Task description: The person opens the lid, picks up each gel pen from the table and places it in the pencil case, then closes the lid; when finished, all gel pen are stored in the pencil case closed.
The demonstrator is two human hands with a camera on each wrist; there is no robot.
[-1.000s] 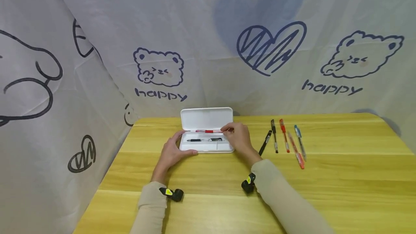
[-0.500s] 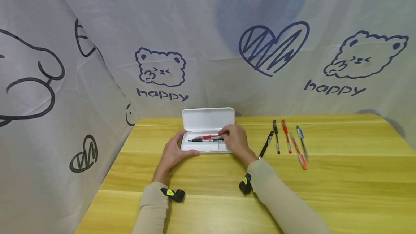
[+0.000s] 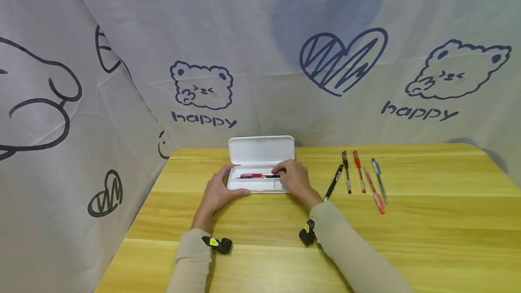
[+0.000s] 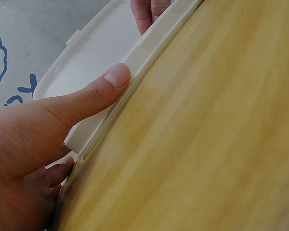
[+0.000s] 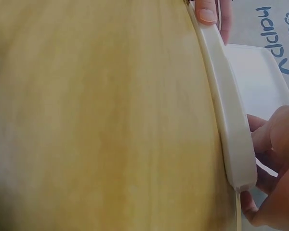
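Observation:
A white pencil case [image 3: 256,190] lies on the table with its lid [image 3: 262,150] raised at the back. My left hand [image 3: 216,193] grips its left end, thumb along the front wall, as the left wrist view also shows. Inside the long compartment is a pen with a red grip [image 3: 252,176], lying along a black pen [image 3: 238,177] that it mostly covers. At the right end of the case my right hand [image 3: 296,179] pinches the red pen's right end between thumb and fingers. The right wrist view shows the curled right fingers [image 5: 262,137] over the case; the pen is hidden there.
To the right lie a black pen [image 3: 333,182] near the right forearm, a black-capped pen [image 3: 346,173], a red-capped pen [image 3: 359,171], a pinkish-red pen [image 3: 375,192] and a blue-capped pen [image 3: 379,180]. A printed cloth [image 3: 260,98] hangs behind the wooden table [image 3: 439,229].
My right hand has brought the red pen forward and down from the case's back edge into the compartment beside the black pen. The left hand keeps its grip on the case.

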